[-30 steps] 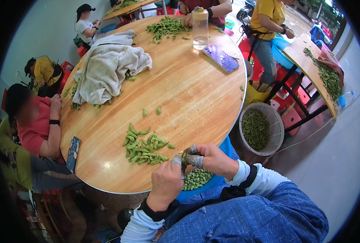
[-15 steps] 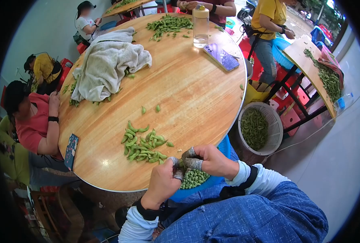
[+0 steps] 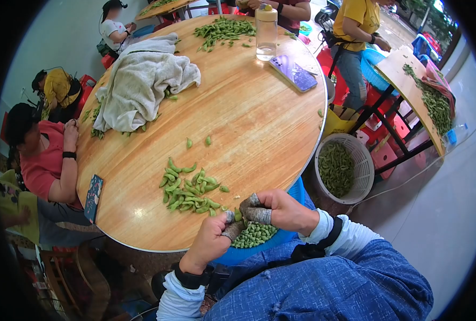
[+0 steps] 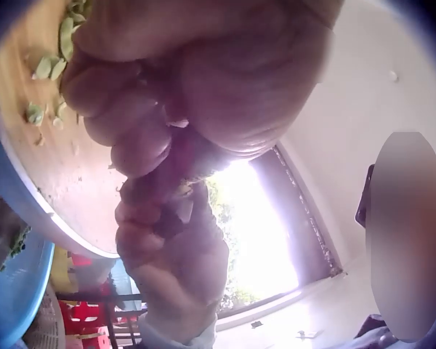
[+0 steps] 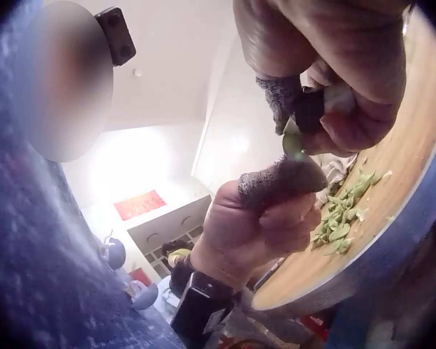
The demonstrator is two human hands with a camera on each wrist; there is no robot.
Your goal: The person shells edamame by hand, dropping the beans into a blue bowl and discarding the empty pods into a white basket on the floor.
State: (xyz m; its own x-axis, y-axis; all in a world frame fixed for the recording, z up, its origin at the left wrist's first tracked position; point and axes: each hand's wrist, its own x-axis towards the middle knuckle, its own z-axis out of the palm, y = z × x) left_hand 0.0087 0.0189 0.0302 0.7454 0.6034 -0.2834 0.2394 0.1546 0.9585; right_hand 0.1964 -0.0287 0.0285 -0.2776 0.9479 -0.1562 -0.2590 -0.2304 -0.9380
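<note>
My left hand [image 3: 208, 239] and right hand [image 3: 286, 212] meet over a blue basin [image 3: 299, 193] at the table's near edge. Grey wraps cover several fingertips. Between the two hands is a green soybean pod [image 3: 238, 215], pinched from both sides. The right wrist view catches its pale green end [image 5: 293, 142] by the wrapped thumbs; the fingers hide the rest. Shelled green beans [image 3: 254, 235] fill the basin below. On the table, just beyond my left hand, lies a loose pile of pods [image 3: 187, 193].
A grey towel [image 3: 141, 83] partly covers more pods. A water bottle [image 3: 266, 35] and purple phone [image 3: 294, 73] stand and lie at the far right; a dark patterned box [image 3: 93, 199] lies left. A white basket of pods [image 3: 364, 171] sits on the floor. People work around.
My left hand has shifted slightly left and down, while the right hand has stayed almost in place. Across the table, the other person's hands have lifted from their pod pile.
</note>
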